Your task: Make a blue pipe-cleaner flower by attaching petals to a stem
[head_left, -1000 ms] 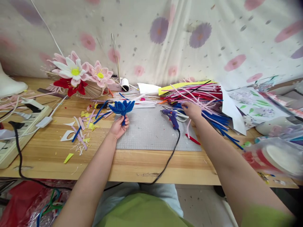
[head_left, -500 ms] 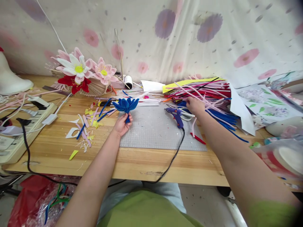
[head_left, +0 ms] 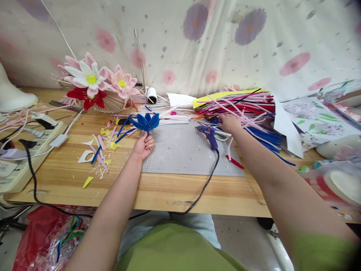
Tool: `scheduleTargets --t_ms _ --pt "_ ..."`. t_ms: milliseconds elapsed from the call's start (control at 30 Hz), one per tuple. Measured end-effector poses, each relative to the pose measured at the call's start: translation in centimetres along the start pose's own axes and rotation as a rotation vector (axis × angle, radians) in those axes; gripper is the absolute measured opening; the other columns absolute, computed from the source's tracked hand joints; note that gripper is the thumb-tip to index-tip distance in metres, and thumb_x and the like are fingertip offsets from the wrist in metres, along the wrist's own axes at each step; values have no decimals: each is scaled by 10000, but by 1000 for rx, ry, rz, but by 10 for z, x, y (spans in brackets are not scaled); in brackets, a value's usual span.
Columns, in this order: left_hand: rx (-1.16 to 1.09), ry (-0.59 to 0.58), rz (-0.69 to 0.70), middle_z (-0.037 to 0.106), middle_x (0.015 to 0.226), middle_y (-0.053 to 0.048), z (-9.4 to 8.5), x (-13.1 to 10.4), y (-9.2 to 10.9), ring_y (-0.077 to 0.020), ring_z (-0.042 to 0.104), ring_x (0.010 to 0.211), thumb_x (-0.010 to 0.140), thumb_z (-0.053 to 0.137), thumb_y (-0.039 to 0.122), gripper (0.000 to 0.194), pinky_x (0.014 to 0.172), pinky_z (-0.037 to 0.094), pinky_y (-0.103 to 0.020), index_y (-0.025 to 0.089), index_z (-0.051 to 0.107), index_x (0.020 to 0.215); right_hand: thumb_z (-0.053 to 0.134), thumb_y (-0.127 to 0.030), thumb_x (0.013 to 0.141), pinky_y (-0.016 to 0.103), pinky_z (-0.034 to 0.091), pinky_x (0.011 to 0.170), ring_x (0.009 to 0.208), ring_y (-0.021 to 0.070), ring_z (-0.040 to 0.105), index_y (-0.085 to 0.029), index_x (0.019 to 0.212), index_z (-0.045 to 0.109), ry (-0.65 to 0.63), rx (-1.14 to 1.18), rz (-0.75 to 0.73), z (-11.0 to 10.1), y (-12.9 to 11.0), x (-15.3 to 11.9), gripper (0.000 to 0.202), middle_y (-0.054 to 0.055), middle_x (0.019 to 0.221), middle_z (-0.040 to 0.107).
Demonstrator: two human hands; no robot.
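Observation:
My left hand (head_left: 143, 146) is closed around the stem of a blue pipe-cleaner flower (head_left: 146, 122), its petals facing up; a thin wire hangs below the fist. On the right, my right hand (head_left: 229, 123) reaches into the pile, fingers curled down at the ends of blue pipe cleaners (head_left: 263, 138); its fingertips are partly hidden, so what they pinch cannot be made out. Just in front of that hand, a purple hot glue gun (head_left: 209, 135) lies on the grey cutting mat (head_left: 177, 158), with white-handled scissors (head_left: 222, 134) beside it.
Pink, red and white pipe cleaners (head_left: 239, 105) are heaped at the back right. Finished flowers (head_left: 91, 79) stand back left near a power strip (head_left: 34, 154). Yellow and pink scraps (head_left: 105, 141) litter the left. The glue gun's black cord (head_left: 203, 192) crosses the table's front edge.
My left hand has shifted slightly left with the blue flower, which has turned a little. My right hand stays at the blue pipe cleaners, moved slightly left. The view has tilted a bit.

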State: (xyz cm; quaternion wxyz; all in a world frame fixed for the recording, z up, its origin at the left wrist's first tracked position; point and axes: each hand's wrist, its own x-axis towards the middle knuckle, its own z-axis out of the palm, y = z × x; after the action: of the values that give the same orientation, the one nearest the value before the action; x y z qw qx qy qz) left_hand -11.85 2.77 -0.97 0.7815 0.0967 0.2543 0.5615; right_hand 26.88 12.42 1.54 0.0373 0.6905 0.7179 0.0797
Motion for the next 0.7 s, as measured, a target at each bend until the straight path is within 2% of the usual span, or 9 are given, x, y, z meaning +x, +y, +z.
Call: scheduleTargets --t_ms 100,300,467,700 --pt "-16 15 2 256 486 78 1 0 0 -13 251 336 956 306 249 318 299 156 -108 115 514 756 431 -240 825 379 448 778 1037 272 537 -205 1024 627 -10 -3 -32 2 3 0 282 119 1075 617" --pt "-34 29 4 268 498 74 2 -1 0 -11 261 348 952 323 242 299 304 171 -102 113 524 772 409 -160 815 392 441 793 1056 279 528 -164 1104 594 26 9 0 3 -1 -2 343 149 1123 608" --pt "-21 41 2 267 509 73 1 0 -1 -9 264 354 929 397 226 233 305 172 -103 116 532 774 400 -192 823 367 436 771 1033 268 551 -222 1070 621 6 36 13 -5 0 -1 332 105 1149 607" --pt "-19 29 2 285 506 69 1 0 -1 -9 273 354 939 367 224 250 305 173 -100 117 528 780 367 -231 863 353 431 753 1017 268 566 -237 1184 565 44 23 -148 -16 -5 -2 377 116 1117 617"
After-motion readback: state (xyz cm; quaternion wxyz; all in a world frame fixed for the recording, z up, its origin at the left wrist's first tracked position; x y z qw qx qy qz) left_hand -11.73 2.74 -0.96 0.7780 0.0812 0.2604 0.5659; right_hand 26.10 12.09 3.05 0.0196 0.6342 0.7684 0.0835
